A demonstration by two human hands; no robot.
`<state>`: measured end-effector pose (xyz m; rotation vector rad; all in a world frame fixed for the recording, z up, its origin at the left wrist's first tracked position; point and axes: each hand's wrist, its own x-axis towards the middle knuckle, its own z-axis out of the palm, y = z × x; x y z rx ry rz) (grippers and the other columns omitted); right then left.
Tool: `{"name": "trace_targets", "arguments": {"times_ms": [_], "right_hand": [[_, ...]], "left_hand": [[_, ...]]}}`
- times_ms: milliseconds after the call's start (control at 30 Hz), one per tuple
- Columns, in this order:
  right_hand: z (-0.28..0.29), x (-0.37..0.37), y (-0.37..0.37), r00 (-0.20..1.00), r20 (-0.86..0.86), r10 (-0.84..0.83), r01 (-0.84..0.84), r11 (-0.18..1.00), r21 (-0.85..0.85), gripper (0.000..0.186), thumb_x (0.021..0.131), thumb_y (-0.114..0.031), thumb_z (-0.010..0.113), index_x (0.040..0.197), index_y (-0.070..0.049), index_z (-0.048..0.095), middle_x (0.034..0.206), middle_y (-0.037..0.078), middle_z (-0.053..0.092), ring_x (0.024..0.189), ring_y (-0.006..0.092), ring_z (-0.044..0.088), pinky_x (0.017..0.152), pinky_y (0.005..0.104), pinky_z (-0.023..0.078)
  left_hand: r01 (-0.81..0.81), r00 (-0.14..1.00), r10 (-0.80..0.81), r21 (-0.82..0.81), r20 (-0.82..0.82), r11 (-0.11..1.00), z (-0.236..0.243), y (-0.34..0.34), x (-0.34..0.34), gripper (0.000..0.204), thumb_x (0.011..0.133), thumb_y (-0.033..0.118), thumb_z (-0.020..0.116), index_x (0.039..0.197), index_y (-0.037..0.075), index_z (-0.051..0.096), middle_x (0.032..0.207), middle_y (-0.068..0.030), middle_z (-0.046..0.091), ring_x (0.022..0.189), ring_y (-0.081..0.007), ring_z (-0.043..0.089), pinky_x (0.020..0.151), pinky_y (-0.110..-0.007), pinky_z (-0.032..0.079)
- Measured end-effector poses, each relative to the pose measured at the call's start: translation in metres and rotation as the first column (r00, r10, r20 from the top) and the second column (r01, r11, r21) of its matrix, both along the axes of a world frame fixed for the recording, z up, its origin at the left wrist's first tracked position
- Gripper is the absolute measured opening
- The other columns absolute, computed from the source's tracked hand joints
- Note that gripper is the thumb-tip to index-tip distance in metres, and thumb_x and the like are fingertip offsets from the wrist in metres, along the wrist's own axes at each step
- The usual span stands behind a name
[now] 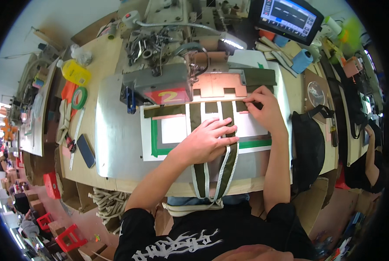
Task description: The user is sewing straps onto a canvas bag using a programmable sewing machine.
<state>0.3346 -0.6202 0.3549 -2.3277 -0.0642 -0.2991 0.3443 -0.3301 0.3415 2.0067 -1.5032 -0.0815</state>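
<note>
My left hand [209, 139] lies with fingers spread and flat across two olive straps [194, 117] with white edging, which run down over the table's front edge. My right hand [262, 108] has thumb and forefinger closed at the right end of an olive fabric strip [164, 111] crossing the straps' upper ends, just below a copper-coloured plate [216, 80]. Under them is a white template [172, 130] bordered with green tape, on a metal plate [116, 130]. The machine head [157, 82] stands just above, to the left.
A screen [286, 17], blue thread cone [302, 61] and black bag [305, 152] are at right. A yellow bottle [75, 73], tape roll [78, 98], scissors [70, 145] and phone [86, 150] lie left. A co-worker's arm [370, 152] shows far right.
</note>
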Motion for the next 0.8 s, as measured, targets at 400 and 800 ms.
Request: {"name": "trace_targets", "arguments": {"times_ms": [400,800], "right_hand": [[0.086,0.073,-0.019,0.867,0.425,-0.258,0.130,0.943,0.307,0.033,0.105,-0.001,0.069,0.136,-0.009,0.077,0.102,0.002,0.078,0.088,0.0086,0.069,0.080,0.0264,0.055],[0.070,0.104,-0.059,0.755,0.425,-0.499,0.247,0.817,0.521,0.037,0.106,0.002,0.062,0.142,-0.007,0.068,0.112,0.011,0.079,0.102,0.0191,0.079,0.092,0.0310,0.062]], "left_hand": [[0.000,1.000,0.000,0.022,-0.003,1.000,-0.005,0.000,-0.001,0.057,0.095,0.011,0.074,0.152,0.015,0.069,0.167,-0.0098,0.059,0.160,-0.0341,0.050,0.133,-0.059,0.036],[0.026,0.998,-0.022,0.063,-0.063,0.998,-0.006,0.004,-0.004,0.063,0.095,0.007,0.070,0.157,0.017,0.066,0.172,-0.0093,0.055,0.162,-0.0341,0.048,0.134,-0.059,0.034]]}}
